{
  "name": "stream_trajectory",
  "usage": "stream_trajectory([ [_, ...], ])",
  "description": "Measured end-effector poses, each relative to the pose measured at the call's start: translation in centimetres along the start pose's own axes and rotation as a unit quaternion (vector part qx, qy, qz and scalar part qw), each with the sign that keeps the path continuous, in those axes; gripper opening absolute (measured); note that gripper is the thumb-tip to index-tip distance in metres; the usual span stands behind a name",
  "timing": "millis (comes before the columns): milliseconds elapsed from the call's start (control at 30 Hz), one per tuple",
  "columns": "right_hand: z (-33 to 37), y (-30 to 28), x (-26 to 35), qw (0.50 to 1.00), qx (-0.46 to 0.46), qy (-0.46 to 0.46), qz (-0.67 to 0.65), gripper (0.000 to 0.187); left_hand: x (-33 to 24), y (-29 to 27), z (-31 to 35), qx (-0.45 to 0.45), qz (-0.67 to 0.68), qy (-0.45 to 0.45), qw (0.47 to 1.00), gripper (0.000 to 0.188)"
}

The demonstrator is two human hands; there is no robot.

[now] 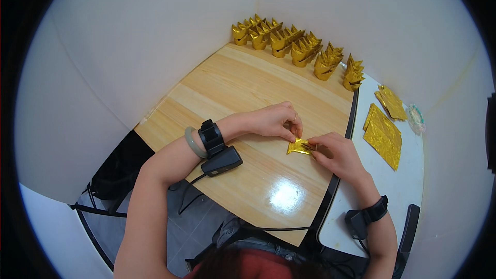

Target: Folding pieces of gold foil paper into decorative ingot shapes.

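A small folded piece of gold foil paper (298, 148) lies low over the wooden table, between my two hands. My left hand (276, 121) has thumb and fingers curled together at its upper left edge. At its right end, my right hand (336, 156) pinches the paper between thumb and fingers. Creases and a pointed corner show on the foil; its right end is partly hidden by my right fingers.
Rows of nested gold folded paper pieces (302, 50) stand along the table's (222, 88) far edge. On the white surface (356, 196) at right lie flat gold foil sheets (384, 137), a smaller gold stack (391, 103) and a pale coiled item (416, 119). Black cables (279, 229) hang near the front edge.
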State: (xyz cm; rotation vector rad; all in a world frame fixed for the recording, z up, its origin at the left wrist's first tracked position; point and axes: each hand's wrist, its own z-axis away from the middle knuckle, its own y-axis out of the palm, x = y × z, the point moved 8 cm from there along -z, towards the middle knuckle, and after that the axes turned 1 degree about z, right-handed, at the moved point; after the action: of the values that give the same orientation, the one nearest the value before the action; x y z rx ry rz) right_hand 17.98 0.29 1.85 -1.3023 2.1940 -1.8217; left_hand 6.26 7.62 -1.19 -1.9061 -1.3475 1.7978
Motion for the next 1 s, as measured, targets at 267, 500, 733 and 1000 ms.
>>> stream_trajectory([
  [267,0.2,-0.3,1.3,0.994,-0.022,-0.077,0.074,0.016,0.1,0.0,0.1,0.010,-0.006,0.001,1.000,0.017],
  [500,-0.1,0.6,1.1,0.996,-0.041,-0.037,0.076,0.017,0.2,-0.1,0.0,0.015,0.024,0.002,1.000,0.015],
  [733,0.3,1.6,-3.6,0.973,-0.052,0.168,-0.147,0.025,0.3,0.4,-0.2,0.028,0.022,-0.022,0.999,0.018],
  [1000,0.1,0.9,-2.9,0.987,-0.073,0.128,-0.059,0.026,-1.2,0.1,-0.3,-0.053,0.043,0.035,0.997,0.016],
])
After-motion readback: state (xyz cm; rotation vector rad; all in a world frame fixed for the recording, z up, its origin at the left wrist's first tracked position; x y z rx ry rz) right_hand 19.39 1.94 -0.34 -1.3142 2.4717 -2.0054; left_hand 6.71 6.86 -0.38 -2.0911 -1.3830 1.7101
